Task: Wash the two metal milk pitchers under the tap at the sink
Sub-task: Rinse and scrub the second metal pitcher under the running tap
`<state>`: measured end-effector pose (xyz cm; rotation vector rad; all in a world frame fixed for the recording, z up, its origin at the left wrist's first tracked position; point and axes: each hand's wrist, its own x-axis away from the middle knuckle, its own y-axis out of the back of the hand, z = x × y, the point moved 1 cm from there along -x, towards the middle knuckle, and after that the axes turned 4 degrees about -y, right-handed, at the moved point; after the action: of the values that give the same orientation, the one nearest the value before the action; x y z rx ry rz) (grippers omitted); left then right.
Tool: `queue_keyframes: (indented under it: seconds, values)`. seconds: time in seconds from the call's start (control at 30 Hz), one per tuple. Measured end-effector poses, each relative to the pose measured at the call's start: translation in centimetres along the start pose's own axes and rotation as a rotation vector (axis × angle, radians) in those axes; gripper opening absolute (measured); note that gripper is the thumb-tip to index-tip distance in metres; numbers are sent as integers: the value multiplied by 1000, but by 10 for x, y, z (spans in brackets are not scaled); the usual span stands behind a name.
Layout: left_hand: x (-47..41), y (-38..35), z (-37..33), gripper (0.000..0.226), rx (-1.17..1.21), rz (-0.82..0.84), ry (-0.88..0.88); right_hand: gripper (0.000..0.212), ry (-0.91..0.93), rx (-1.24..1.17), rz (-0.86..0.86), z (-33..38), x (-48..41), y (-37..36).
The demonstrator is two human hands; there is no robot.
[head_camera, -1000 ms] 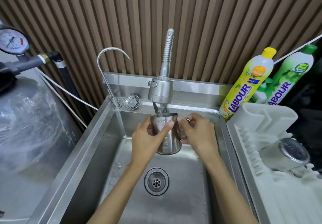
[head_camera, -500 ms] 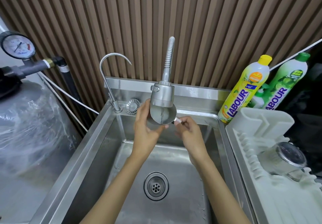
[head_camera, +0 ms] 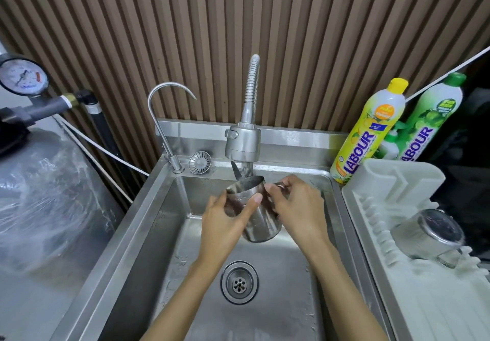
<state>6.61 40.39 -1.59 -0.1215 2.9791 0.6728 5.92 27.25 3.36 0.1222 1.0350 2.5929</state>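
Step in hand: rinsing one pitcher [head_camera: 258, 213] under the tap [head_camera: 242, 143]. The pitcher was held above the sink [head_camera: 148, 224] basin, at 12 o'clock from the drain [head_camera: 239, 283], mouth up and tilted slightly, with the water stream falling into its open rim.

Left hand [head_camera: 225, 224] wrapped the pitcher's body from the 9 o'clock side, thumb pressed across the near wall, other fingers curled behind and mostly hidden. Right hand [head_camera: 297, 210] closed at the 3 o'clock side, fingers bunched together, apparently pinching the handle; the handle itself was largely covered, so the exact grip could not be confirmed.

A second pitcher [head_camera: 429, 234] lay on its side in the white drying rack [head_camera: 384, 181], at 3 o'clock from the sink. Judged: that one already washed, so the task stood past halfway.

Next move likely calls for swirling and tipping the water out over the drain, keeping both grips firm on wet metal, then carrying the pitcher to the rack.
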Motion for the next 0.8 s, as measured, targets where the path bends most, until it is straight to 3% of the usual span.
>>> queue_keyframes:
  seconds: [0.17, 0.3, 0.4, 0.6, 0.67, 0.8]
  values:
    - [-19, -10, -5, 45, 378, 183, 23, 16, 89, 36, -77, 4, 0, 14]
    - [-34, -10, -7, 67, 529, 96, -65, 13, 101, -370, 26, -10, -10, -2]
    - [-39, 1, -8, 81, 401, -13, -215, 20, 43, -638, 184, -17, -13, -14]
    - [-34, 24, -18, 78, -50, -88, -466, 13, -39, -890, 389, -25, -7, -44]
    - [-31, 28, -20, 79, -142, -109, -457, 13, -43, -931, 378, -25, -5, -48]
    - [-20, 30, -27, 107, -145, -200, -252, 14, -23, -843, 297, -20, -1, -39]
